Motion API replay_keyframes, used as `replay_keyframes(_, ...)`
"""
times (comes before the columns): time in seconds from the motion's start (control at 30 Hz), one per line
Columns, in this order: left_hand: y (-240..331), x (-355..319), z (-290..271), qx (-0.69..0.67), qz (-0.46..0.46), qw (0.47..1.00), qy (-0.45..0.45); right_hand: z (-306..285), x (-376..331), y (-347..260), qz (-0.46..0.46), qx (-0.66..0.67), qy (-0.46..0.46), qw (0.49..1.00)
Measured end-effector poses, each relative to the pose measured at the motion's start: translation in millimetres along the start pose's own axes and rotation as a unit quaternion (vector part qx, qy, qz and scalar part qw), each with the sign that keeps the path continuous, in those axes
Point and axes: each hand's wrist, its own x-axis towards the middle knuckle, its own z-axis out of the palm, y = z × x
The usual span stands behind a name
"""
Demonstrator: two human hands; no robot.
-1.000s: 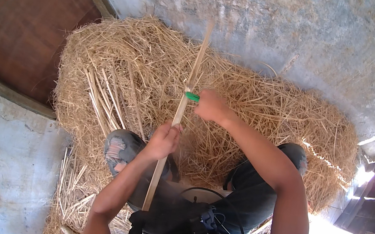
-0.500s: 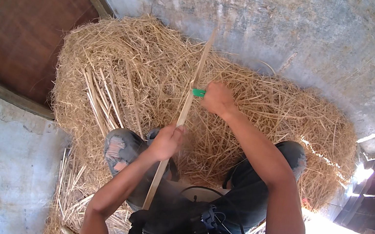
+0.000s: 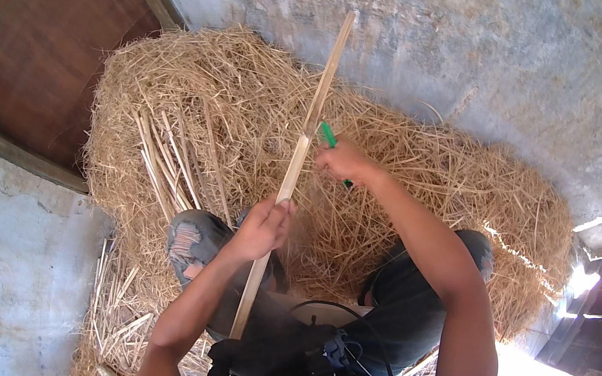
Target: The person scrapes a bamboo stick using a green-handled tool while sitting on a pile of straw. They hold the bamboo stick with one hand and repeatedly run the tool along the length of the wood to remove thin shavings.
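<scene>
A long, pale bamboo strip (image 3: pixel 290 174) slants away from my lap toward the wall, with a node partway along it. My left hand (image 3: pixel 262 228) is wrapped round its lower half, above my left knee. Just right of the node, my right hand (image 3: pixel 344 161) is closed on a slim green tool (image 3: pixel 327 135). One green end sticks out close to the strip and another bit shows under the fist. I cannot make out a blade, and a small gap seems to lie between tool and strip.
A wide heap of dry straw (image 3: pixel 433 162) lies before my knees. Several thin split sticks (image 3: pixel 169 166) rest on it at the left, and more pale sticks (image 3: pixel 111 300) lie at the lower left. A weathered wall (image 3: pixel 497 61) rises behind, with a brown wooden panel (image 3: pixel 45 50) at far left.
My right hand has turned, so the green tool now points up and away. The bamboo strip's far end stands a little higher against the wall. My left hand keeps its hold.
</scene>
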Motion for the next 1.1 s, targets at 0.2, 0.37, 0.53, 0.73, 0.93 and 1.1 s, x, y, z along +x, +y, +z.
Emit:
replay_keyframes(0.2,-3.7,0.2,-6.9,0.053,0.022,0.998,0.022,-2.5,-36.7,-42.2,-0.092,-0.259,0.158,0.948)
replay_keyframes(0.37,-7.7,2.7,-1.2,0.075,0.021,0.997,0.027,-1.7,-45.4,-45.1,-0.318,-0.316,0.168,0.878)
replay_keyframes(0.53,-11.1,4.0,1.5,0.079,-0.006,0.997,0.014,1.8,-46.0,-46.0,-0.351,-0.416,0.164,0.823)
replay_keyframes(0.73,-10.4,1.2,6.3,0.113,0.007,0.994,-0.004,-13.2,-40.7,-49.9,-0.394,-0.406,0.118,0.816)
replay_keyframes(0.93,-10.3,-0.3,7.6,0.073,-0.021,0.996,-0.036,-17.5,-33.8,-56.7,-0.243,-0.322,0.03,0.915)
replay_keyframes(1.1,-8.8,2.9,17.0,0.115,-0.006,0.992,-0.045,-23.8,-15.5,-36.6,-0.267,-0.154,0.061,0.949)
